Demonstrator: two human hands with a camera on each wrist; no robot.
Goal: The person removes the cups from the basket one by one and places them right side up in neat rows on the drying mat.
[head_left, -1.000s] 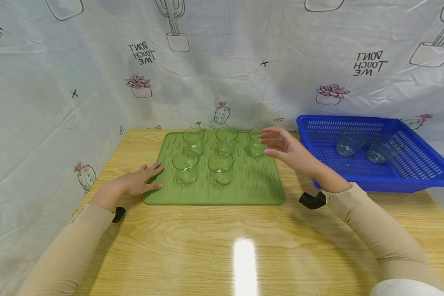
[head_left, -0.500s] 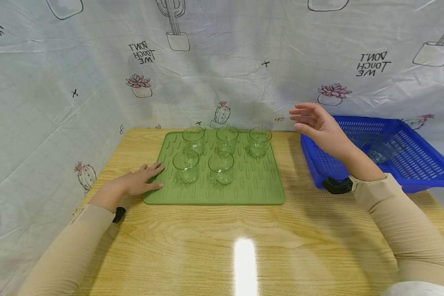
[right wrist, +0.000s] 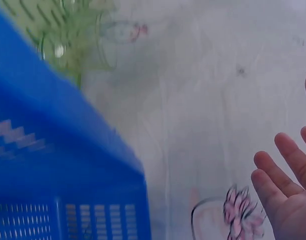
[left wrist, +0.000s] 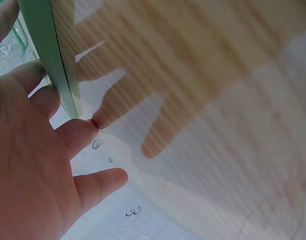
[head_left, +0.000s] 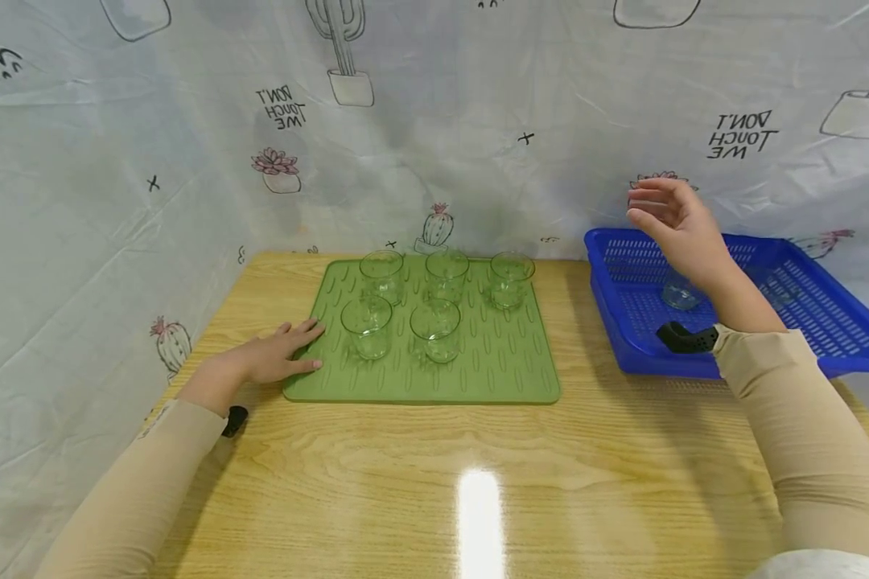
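My left hand (head_left: 278, 356) rests at the left edge of the green ridged mat (head_left: 492, 378), fingers spread, fingertips on its border. In the left wrist view, fingers (left wrist: 78, 132) lie along the mat's side. Clear glass cups stand upright on the mat: three in the back row, including the rightmost cup (head_left: 510, 281), and two in front, a left cup (head_left: 368, 330) and a right cup (head_left: 435, 331). My right hand (head_left: 684, 229) is raised over the blue basket (head_left: 615, 322), holding nothing, fingers loosely bent. Inside the basket a glass cup (head_left: 681, 293) shows, and another (head_left: 778, 285) is partly behind my forearm.
The wooden table (head_left: 376, 474) carries the mat at left and the basket at right, with a strip of wood between them. A patterned sheet (head_left: 478, 161) hangs close behind and along the left side. The basket's raised rim stands beneath my right forearm.
My right hand has moved away from the back-right glass cup, rightward and up to above the basket. The left hand has stayed on the mat's edge, and the cups have not moved.
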